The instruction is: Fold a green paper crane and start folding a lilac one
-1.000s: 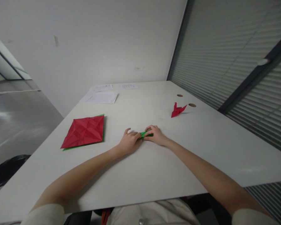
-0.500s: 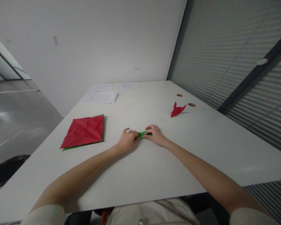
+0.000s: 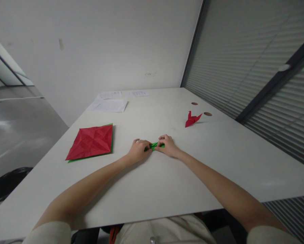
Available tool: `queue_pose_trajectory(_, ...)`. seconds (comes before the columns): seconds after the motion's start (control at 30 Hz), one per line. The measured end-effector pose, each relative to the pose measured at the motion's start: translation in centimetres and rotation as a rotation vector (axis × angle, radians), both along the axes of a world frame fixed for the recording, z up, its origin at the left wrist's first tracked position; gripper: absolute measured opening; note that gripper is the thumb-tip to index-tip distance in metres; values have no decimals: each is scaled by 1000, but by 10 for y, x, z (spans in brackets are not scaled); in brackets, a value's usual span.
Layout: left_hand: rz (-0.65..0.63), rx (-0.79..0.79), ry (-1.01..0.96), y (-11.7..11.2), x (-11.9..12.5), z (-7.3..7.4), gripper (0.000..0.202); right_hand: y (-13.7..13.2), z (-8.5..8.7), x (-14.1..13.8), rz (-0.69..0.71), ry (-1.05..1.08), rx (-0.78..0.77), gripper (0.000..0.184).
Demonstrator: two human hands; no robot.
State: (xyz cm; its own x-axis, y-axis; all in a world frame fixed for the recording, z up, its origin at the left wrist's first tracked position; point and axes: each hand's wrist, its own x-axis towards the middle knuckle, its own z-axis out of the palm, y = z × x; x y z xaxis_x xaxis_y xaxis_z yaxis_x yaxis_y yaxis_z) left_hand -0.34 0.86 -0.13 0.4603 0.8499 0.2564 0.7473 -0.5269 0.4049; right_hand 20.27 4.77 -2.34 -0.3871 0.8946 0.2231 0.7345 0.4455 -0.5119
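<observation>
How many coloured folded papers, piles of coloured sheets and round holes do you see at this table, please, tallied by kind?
Folded green paper: 1
Red paper bird: 1
Pile of red and green sheets: 1 (the number of sheets in it can't be told)
Round holes: 2
Total: 5
</observation>
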Motion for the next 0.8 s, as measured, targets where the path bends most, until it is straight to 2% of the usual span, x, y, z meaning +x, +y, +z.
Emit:
queue_pose_trajectory(0.17, 7, 5, 0, 1, 0, -1, 15, -3, -3, -2, -14, -23, 37, 15)
queue_pose_trajectory(0.43, 34, -28, -109, 6, 2, -3, 15, -5, -2, -7, -66, -18, 44, 15)
queue_pose_trajectory(0.8, 48, 24, -77, 9, 0, -9, 13, -9, 0, -7, -60, 29, 81, 22)
